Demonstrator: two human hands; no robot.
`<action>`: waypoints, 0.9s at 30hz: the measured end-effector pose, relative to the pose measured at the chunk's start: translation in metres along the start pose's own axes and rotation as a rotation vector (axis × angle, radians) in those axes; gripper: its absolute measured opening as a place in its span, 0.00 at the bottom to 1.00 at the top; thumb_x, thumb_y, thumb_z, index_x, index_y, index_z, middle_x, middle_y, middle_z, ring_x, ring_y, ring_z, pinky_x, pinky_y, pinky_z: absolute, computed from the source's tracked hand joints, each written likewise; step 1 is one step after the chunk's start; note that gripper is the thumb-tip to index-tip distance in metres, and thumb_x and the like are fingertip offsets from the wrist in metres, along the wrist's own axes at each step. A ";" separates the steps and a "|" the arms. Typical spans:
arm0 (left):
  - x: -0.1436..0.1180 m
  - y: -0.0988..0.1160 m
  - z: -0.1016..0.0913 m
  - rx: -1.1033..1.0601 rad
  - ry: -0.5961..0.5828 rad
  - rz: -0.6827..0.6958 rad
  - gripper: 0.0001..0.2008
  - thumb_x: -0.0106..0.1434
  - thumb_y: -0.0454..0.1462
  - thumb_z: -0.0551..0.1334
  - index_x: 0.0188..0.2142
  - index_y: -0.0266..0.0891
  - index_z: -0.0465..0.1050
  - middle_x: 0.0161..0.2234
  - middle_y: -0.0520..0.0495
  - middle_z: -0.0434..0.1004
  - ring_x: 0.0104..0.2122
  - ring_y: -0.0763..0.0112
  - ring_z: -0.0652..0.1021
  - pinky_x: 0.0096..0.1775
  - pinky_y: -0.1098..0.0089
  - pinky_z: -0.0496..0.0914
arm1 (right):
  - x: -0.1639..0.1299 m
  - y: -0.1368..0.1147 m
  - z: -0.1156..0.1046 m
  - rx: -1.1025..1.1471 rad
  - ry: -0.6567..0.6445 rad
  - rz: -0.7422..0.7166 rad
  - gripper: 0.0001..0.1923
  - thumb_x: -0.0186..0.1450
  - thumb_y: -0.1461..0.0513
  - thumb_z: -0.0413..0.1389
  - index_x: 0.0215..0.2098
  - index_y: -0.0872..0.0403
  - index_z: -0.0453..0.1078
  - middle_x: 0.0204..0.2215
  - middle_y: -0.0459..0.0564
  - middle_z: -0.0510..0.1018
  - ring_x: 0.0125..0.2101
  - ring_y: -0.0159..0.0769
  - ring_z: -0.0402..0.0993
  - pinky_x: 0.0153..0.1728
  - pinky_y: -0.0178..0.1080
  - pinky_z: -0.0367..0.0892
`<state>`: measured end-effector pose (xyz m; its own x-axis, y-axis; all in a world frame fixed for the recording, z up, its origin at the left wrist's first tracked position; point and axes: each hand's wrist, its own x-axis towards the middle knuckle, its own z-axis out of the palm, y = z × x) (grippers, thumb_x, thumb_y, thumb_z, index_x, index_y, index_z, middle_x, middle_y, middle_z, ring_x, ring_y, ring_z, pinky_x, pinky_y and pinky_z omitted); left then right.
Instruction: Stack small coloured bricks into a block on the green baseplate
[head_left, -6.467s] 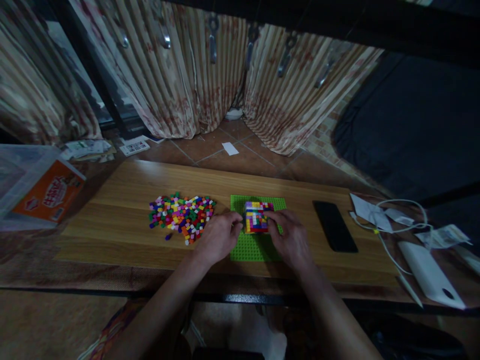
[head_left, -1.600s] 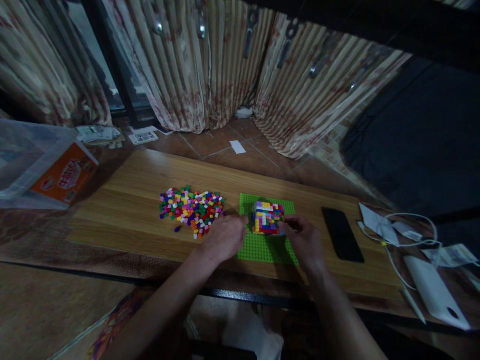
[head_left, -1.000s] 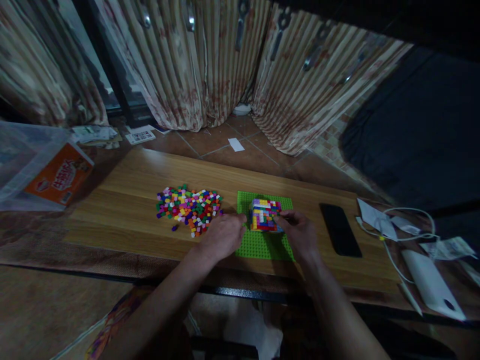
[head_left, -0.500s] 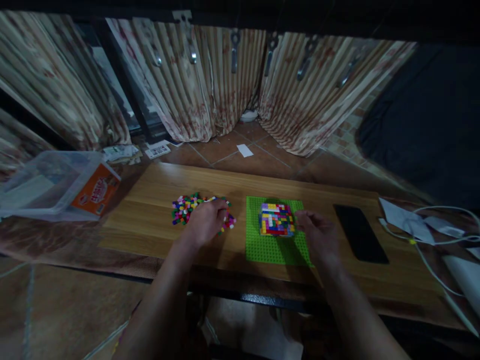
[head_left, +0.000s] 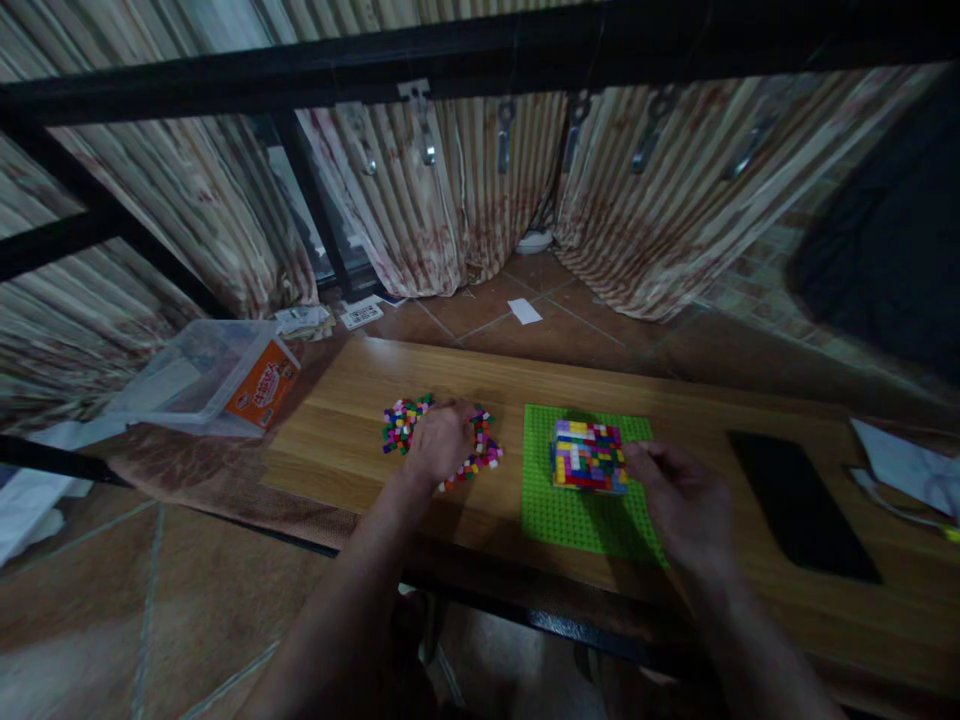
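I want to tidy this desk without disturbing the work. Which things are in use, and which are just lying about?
In use: left hand on brick pile; right hand beside brick block; green baseplate.

Lying about: phone; plastic box; papers.

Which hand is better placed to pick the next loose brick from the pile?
Left. The left hand already rests on the loose brick pile, while the right hand sits beside the block stack on the green baseplate.
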<state>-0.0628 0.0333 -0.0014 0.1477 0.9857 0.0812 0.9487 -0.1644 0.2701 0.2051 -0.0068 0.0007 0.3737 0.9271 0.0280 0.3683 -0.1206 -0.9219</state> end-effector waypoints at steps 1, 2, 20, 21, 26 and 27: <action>0.000 0.002 0.001 -0.001 -0.015 0.014 0.14 0.60 0.30 0.54 0.40 0.37 0.77 0.39 0.42 0.80 0.42 0.64 0.78 0.47 0.68 0.70 | 0.000 0.000 0.000 -0.017 -0.005 0.003 0.14 0.56 0.51 0.59 0.29 0.54 0.76 0.24 0.47 0.79 0.27 0.37 0.73 0.29 0.36 0.66; 0.001 0.004 0.002 -0.003 -0.032 0.028 0.13 0.60 0.29 0.55 0.39 0.37 0.77 0.39 0.42 0.80 0.41 0.63 0.78 0.46 0.68 0.70 | -0.001 0.000 0.000 -0.029 -0.009 0.007 0.14 0.56 0.51 0.59 0.29 0.54 0.76 0.24 0.47 0.79 0.27 0.37 0.74 0.29 0.36 0.66; -0.005 0.006 0.012 -0.005 -0.079 0.113 0.09 0.57 0.29 0.57 0.36 0.38 0.74 0.35 0.41 0.78 0.39 0.59 0.78 0.44 0.64 0.70 | -0.002 0.012 0.005 -0.114 -0.026 -0.125 0.16 0.59 0.49 0.58 0.31 0.53 0.76 0.28 0.49 0.81 0.28 0.39 0.76 0.31 0.38 0.67; -0.005 0.006 0.012 -0.003 -0.080 0.113 0.09 0.58 0.29 0.57 0.36 0.38 0.74 0.35 0.41 0.78 0.39 0.59 0.78 0.44 0.64 0.70 | -0.002 0.012 0.004 -0.109 -0.028 -0.132 0.16 0.59 0.49 0.57 0.31 0.53 0.76 0.28 0.49 0.81 0.28 0.39 0.76 0.30 0.38 0.67; -0.005 0.005 0.011 0.026 -0.079 0.126 0.10 0.59 0.30 0.55 0.38 0.37 0.74 0.34 0.41 0.78 0.38 0.60 0.78 0.43 0.65 0.70 | -0.003 0.010 0.005 -0.105 -0.024 -0.145 0.16 0.60 0.49 0.57 0.31 0.53 0.76 0.28 0.49 0.80 0.29 0.39 0.75 0.32 0.39 0.67; -0.005 0.005 0.010 0.030 -0.081 0.126 0.11 0.59 0.30 0.55 0.38 0.37 0.74 0.34 0.41 0.78 0.38 0.60 0.78 0.43 0.64 0.70 | -0.003 0.010 0.005 -0.103 -0.026 -0.146 0.16 0.60 0.49 0.57 0.31 0.53 0.76 0.28 0.49 0.80 0.29 0.39 0.76 0.33 0.40 0.67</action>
<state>-0.0557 0.0279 -0.0099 0.2869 0.9573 0.0349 0.9290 -0.2869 0.2339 0.2035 -0.0090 -0.0108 0.2882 0.9461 0.1476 0.5027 -0.0183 -0.8643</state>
